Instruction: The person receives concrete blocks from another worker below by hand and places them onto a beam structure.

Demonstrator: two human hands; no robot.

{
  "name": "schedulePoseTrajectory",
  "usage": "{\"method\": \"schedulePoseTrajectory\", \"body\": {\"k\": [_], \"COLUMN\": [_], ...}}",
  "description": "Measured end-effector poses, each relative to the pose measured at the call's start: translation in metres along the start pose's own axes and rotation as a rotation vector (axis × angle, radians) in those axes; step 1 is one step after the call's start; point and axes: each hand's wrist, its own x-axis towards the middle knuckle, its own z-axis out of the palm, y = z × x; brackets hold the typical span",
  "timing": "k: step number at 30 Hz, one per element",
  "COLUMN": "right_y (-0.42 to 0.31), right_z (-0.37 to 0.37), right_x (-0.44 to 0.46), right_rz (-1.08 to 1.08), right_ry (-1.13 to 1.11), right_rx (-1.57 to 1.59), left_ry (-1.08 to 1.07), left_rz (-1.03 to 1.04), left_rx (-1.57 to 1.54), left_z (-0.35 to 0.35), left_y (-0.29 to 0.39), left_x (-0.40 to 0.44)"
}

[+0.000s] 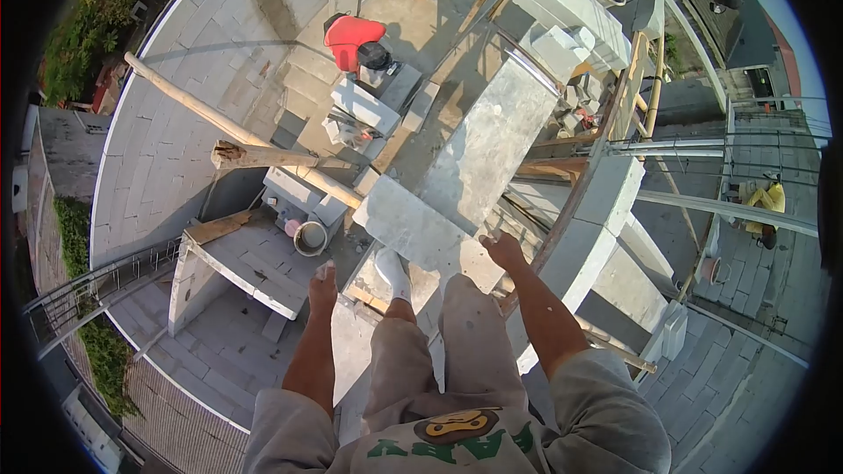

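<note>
Right hand (502, 250) at right end of pale slab (421, 221), contact unclear; left hand (322, 279) near bucket (310, 252), apart from slab; whether spread or pinching, indistinct on both. Slab lying crosswise just beyond white boot (392, 273).

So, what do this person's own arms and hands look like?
The left hand and right hand are bare, with no gloves to be seen. Both forearms are uncovered, below loose, short greyish sleeves. The matching shirt carries green lettering and a brown-and-yellow print.
</note>
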Motion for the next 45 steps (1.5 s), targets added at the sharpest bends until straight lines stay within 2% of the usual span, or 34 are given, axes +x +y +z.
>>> {"method": "schedulePoseTrajectory", "body": {"k": [1,4,5,8,9,12,13,15,18,22,23,26,30,32,35,38,41,44,45], "right_y": [0.01,0.002,-0.002,-0.006,-0.012,-0.033,-0.037,-0.024,-0.03,-0.075,-0.088,-0.093,-0.092,-0.09,-0.093,-0.09,-0.082,-0.08,-0.08], "right_z": [0.004,-0.011,-0.015,-0.018,-0.022,-0.021,-0.022,-0.003,0.007,-0.013,-0.023,-0.041,-0.075,-0.092,-0.117,-0.122,-0.108,-0.092,-0.087], "right_x": [0.014,0.025,0.031,0.042,0.042,0.057,0.066,0.113,0.173,0.219,0.23,0.274,0.33,0.356,0.377,0.396,0.407,0.408,0.408], "right_rz": [-0.082,-0.079,-0.114,-0.205,-0.214,-0.114,-0.091,-0.176,-0.238,-0.245,-0.249,-0.301,-0.284,-0.275,-0.259,-0.284,-0.28,-0.258,-0.251], "right_ry": [0.014,0.066,0.072,0.064,0.023,0.003,-0.057,-0.09,-0.161,-0.212,-0.211,-0.132,-0.052,-0.026,-0.037,-0.028,-0.007,-0.027,-0.034], "right_rx": [0.025,-0.11,-0.081,-0.004,0.007,-0.247,-0.213,-0.218,-0.208,-0.103,-0.088,-0.036,-0.003,0.004,0.03,0.018,0.049,0.048,0.056], "left_ry": [0.028,0.03,0.017,0.031,0.042,0.09,0.112,0.152,0.226,0.112,0.14,0.09,0.044,-0.117,-0.127,-0.06,-0.043,0.107,0.085], "left_rz": [0.004,-0.02,-0.152,-0.301,-0.314,-0.342,-0.36,-0.402,-0.301,-0.583,-0.355,-0.407,-0.342,-0.478,-0.406,-0.34,-0.321,-0.364,-0.375], "left_rx": [-0.02,0.023,-0.001,0.059,0.048,-0.064,-0.045,0.008,-0.044,0.015,0.012,-0.034,-0.395,-0.657,-0.587,-0.568,-0.731,-0.559,-0.455], "left_z": [0.001,0.005,0.007,0.021,0.027,0.031,0.032,0.034,0.052,0.083,0.104,0.166,0.251,0.284,0.307,0.313,0.31,0.315,0.315], "left_y": [-0.005,-0.009,-0.008,-0.023,-0.029,-0.013,-0.008,-0.004,-0.027,0.016,0.015,0.058,0.137,0.15,0.185,0.188,0.164,0.123,0.11], "left_x": [-0.001,-0.007,-0.011,-0.009,-0.008,-0.006,-0.005,0.002,0.014,0.035,0.043,0.079,0.12,0.14,0.16,0.174,0.19,0.206,0.21]}}
